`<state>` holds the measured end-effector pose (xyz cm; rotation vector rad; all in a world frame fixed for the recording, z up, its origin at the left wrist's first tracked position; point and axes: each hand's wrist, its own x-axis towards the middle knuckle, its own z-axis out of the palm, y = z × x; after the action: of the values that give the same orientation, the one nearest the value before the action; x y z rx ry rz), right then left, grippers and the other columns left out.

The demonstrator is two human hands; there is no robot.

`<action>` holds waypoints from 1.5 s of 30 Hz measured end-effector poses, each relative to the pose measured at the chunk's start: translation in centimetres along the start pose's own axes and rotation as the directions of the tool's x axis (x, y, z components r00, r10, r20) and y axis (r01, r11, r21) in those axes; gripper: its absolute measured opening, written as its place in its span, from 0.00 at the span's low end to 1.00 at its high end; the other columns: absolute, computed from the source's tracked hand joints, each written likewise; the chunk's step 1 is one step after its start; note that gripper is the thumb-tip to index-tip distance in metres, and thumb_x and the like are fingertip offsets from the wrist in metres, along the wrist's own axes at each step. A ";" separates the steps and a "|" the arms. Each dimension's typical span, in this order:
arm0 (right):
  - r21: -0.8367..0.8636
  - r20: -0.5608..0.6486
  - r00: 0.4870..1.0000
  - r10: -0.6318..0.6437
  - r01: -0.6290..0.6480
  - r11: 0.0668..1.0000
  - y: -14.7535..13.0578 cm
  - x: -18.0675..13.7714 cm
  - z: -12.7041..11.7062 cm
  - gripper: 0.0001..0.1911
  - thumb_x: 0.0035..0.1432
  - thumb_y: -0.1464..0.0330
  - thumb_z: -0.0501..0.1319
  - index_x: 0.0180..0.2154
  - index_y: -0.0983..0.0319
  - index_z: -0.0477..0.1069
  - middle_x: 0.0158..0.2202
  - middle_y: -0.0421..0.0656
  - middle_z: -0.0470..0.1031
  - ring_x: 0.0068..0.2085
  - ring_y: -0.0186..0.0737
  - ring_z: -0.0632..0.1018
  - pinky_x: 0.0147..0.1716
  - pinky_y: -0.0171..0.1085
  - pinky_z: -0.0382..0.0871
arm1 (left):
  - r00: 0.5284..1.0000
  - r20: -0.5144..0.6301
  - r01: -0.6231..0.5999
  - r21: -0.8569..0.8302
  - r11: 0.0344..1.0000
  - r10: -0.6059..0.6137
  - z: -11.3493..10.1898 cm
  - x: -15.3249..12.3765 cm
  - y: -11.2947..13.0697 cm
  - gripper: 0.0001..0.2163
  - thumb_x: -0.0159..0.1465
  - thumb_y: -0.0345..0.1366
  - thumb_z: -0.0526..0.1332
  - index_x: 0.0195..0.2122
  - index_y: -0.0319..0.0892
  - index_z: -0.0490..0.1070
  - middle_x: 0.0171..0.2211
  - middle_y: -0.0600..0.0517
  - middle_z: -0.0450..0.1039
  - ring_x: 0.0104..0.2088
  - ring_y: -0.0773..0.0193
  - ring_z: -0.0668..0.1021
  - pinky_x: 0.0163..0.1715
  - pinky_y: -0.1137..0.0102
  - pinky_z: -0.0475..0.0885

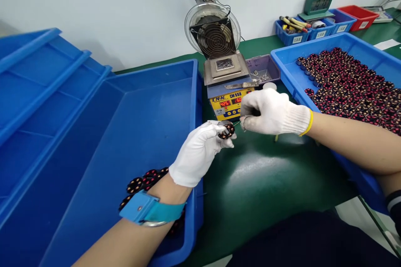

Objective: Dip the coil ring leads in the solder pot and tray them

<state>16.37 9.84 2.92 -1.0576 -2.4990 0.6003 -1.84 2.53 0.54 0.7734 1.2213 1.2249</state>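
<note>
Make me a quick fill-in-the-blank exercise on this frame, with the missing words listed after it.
1. A round dotted part is held in the ____ hand.
2. The right hand wears a white glove with a ____ edge at the wrist.
3. Near the clock, the small bin that is not blue is ____.

Missing words: left; yellow; red.

Green digital clock (318, 3) perched over labelled blue bins (285, 37), marker-like sticks (293, 24) stowed in the leftmost; red bin (360, 21) set alongside, keyed device (382, 17) parked beyond, white paper (387, 44) laid nearby
</note>
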 end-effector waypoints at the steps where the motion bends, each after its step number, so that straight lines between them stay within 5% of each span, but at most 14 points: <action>1: 0.013 -0.026 1.000 0.001 -0.001 1.000 0.0 0.0 0.0 0.12 0.53 0.62 0.63 0.39 0.59 0.76 0.36 0.40 0.77 0.40 0.44 0.76 0.39 0.39 0.68 | 1.000 0.006 0.007 -0.006 1.000 -0.007 0.0 0.1 -0.1 0.05 0.47 0.32 0.66 0.25 0.37 0.73 0.23 0.50 0.74 0.21 0.62 0.77 0.23 0.68 0.74; 6: 0.102 -0.006 0.984 -0.178 0.178 0.979 -0.2 -0.1 1.6 0.29 0.48 0.64 0.67 0.54 0.59 0.71 0.53 0.44 0.73 0.52 0.47 0.74 0.47 0.40 0.69 | 1.000 0.013 -0.014 -0.083 0.996 0.015 -0.1 0.5 -0.4 0.04 0.47 0.30 0.66 0.25 0.38 0.74 0.24 0.54 0.74 0.19 0.65 0.76 0.20 0.70 0.74; 14: 0.479 0.097 0.975 -0.199 0.129 0.868 0.6 0.9 3.1 0.19 0.57 0.73 0.58 0.52 0.64 0.71 0.45 0.43 0.78 0.46 0.36 0.78 0.46 0.35 0.71 | 0.998 0.045 0.027 0.088 0.996 -0.032 0.0 0.3 -0.6 0.11 0.55 0.38 0.66 0.35 0.35 0.73 0.27 0.49 0.74 0.24 0.61 0.78 0.23 0.67 0.76; 18: 0.450 0.032 0.990 -0.141 0.112 0.886 0.7 0.8 3.1 0.17 0.55 0.74 0.60 0.47 0.62 0.74 0.42 0.40 0.79 0.44 0.35 0.78 0.44 0.34 0.71 | 0.956 -0.068 -0.252 0.310 0.917 0.285 0.5 -0.7 -0.8 0.21 0.52 0.39 0.70 0.45 0.38 0.71 0.46 0.44 0.74 0.46 0.54 0.79 0.45 0.61 0.76; 20: 0.382 -0.023 0.995 -0.098 0.100 0.919 0.3 0.4 3.0 0.17 0.54 0.72 0.62 0.47 0.61 0.75 0.42 0.39 0.78 0.44 0.36 0.78 0.42 0.34 0.71 | 0.894 -0.032 -0.402 0.388 0.829 0.448 0.8 -1.2 -0.9 0.32 0.46 0.33 0.73 0.54 0.44 0.67 0.60 0.44 0.65 0.57 0.50 0.72 0.54 0.58 0.71; 22: 0.300 -0.052 0.995 -0.086 0.097 0.949 -0.2 0.0 2.8 0.14 0.55 0.70 0.62 0.45 0.60 0.75 0.41 0.39 0.78 0.42 0.37 0.78 0.39 0.34 0.71 | 0.881 0.033 -0.436 0.443 0.784 0.471 1.0 -1.5 -1.1 0.37 0.43 0.29 0.72 0.57 0.47 0.66 0.63 0.45 0.61 0.60 0.48 0.68 0.56 0.58 0.69; 25: 0.169 -0.094 0.989 -0.115 0.130 0.977 -0.7 -0.5 2.3 0.13 0.55 0.70 0.62 0.44 0.61 0.76 0.41 0.40 0.78 0.42 0.39 0.78 0.40 0.35 0.70 | 0.922 0.050 -0.349 0.538 0.767 0.385 1.1 -1.4 -1.4 0.28 0.47 0.30 0.70 0.52 0.45 0.72 0.51 0.47 0.75 0.52 0.49 0.76 0.50 0.61 0.73; 28: 0.076 -0.139 0.982 -0.129 0.141 0.987 -0.8 -0.7 2.0 0.16 0.55 0.70 0.62 0.47 0.60 0.75 0.45 0.41 0.77 0.46 0.41 0.77 0.43 0.38 0.70 | 0.963 0.009 -0.216 0.629 0.747 0.270 1.0 -1.3 -1.3 0.07 0.56 0.36 0.64 0.36 0.44 0.78 0.31 0.50 0.80 0.31 0.57 0.81 0.34 0.67 0.76; 31: 0.108 -0.159 0.983 -0.089 0.107 0.988 -0.6 -0.6 2.0 0.16 0.55 0.69 0.62 0.47 0.59 0.75 0.44 0.40 0.77 0.45 0.40 0.77 0.44 0.38 0.70 | 0.990 0.020 -0.123 0.630 0.767 0.143 0.8 -1.8 -0.5 0.09 0.58 0.38 0.61 0.24 0.42 0.75 0.19 0.52 0.75 0.17 0.63 0.75 0.20 0.71 0.70; 34: 0.235 -0.185 0.983 -0.003 0.047 0.971 -0.2 -0.1 2.1 0.15 0.54 0.69 0.63 0.45 0.61 0.76 0.42 0.40 0.78 0.42 0.38 0.78 0.43 0.36 0.72 | 0.988 0.153 -0.101 0.572 0.814 0.015 0.2 -2.3 0.6 0.07 0.55 0.37 0.63 0.25 0.41 0.77 0.15 0.52 0.72 0.13 0.63 0.72 0.14 0.71 0.67; 36: 0.322 -0.170 0.984 0.052 0.005 0.947 0.1 0.4 2.1 0.15 0.53 0.67 0.64 0.44 0.62 0.76 0.40 0.40 0.79 0.41 0.37 0.78 0.42 0.36 0.73 | 0.984 0.166 -0.141 0.529 0.837 0.061 -0.4 -2.4 1.2 0.06 0.53 0.36 0.64 0.25 0.40 0.77 0.14 0.52 0.71 0.12 0.64 0.71 0.12 0.72 0.65; 40: 0.417 -0.103 0.989 0.108 -0.056 0.907 0.6 1.0 2.4 0.15 0.52 0.65 0.65 0.42 0.62 0.77 0.39 0.41 0.79 0.39 0.38 0.79 0.40 0.36 0.74 | 0.948 -0.002 -0.286 0.430 0.856 0.317 -1.1 -1.5 1.0 0.09 0.55 0.40 0.65 0.32 0.39 0.74 0.21 0.51 0.75 0.20 0.63 0.76 0.20 0.70 0.72; 45: 0.461 -0.069 0.994 0.087 -0.045 0.886 0.2 0.8 3.1 0.15 0.51 0.65 0.65 0.42 0.60 0.77 0.39 0.40 0.79 0.39 0.37 0.79 0.39 0.35 0.74 | 0.956 -0.041 -0.215 0.575 0.790 0.290 0.4 -1.0 -0.1 0.14 0.60 0.47 0.62 0.27 0.41 0.69 0.22 0.52 0.73 0.21 0.64 0.76 0.22 0.71 0.71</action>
<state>14.52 9.79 0.31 -0.9579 -2.0950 1.0770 -1.39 1.61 0.81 1.3522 1.6625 1.1399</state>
